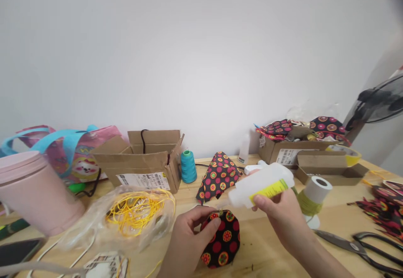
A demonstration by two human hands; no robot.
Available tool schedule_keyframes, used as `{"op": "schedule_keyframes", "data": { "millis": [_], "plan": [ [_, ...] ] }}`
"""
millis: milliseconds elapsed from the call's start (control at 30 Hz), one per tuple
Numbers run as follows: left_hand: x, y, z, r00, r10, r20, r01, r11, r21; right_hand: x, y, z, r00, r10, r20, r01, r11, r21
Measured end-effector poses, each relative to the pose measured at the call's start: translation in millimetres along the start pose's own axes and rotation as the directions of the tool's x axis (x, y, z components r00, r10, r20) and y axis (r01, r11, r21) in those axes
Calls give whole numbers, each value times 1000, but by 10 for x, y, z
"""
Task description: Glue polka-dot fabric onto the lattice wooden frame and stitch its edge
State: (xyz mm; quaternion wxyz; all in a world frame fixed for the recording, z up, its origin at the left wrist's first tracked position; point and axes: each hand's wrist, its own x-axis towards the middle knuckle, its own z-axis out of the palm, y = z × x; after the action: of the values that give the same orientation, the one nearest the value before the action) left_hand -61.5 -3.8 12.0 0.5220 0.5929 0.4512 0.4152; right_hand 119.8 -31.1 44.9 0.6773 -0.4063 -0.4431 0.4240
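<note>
Left hand point(195, 229) reaches up from below, thumb and fingers clamped on the upper edge of one fabric piece point(225, 240): black, rounded, printed with red dots and flowers, held over the counter point(256, 255). Right hand point(280, 211) angles in, clamped around one tilted bottle point(266, 181): whitish, yellow label, nozzle near the piece's top. Beyond: one teal spool point(188, 168), three cardboard boxes point(141, 165).

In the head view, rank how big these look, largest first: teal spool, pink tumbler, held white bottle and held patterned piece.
1. Pink tumbler
2. Held white bottle and held patterned piece: too alike to rank
3. Teal spool
</note>
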Motion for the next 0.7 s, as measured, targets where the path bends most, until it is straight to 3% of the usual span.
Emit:
{"op": "schedule_keyframes", "data": {
  "millis": [200, 433, 700],
  "plan": [
    [-10, 13, 6, 1000, 23, 21, -24, 999, 36, -81, -33, -35, 974, -207, -87, 182, 955, -232],
    [-5, 5, -3, 999, 43, 31, -45, 997, 58, -121, -66, -3, 976, -209, 54, 215, 910, -355],
    [-19, 28, 1, 999, 41, 36, -43, 996, 72, -190, -150, 193, 974, -198, -114, 155, 940, -304]
  ]
}}
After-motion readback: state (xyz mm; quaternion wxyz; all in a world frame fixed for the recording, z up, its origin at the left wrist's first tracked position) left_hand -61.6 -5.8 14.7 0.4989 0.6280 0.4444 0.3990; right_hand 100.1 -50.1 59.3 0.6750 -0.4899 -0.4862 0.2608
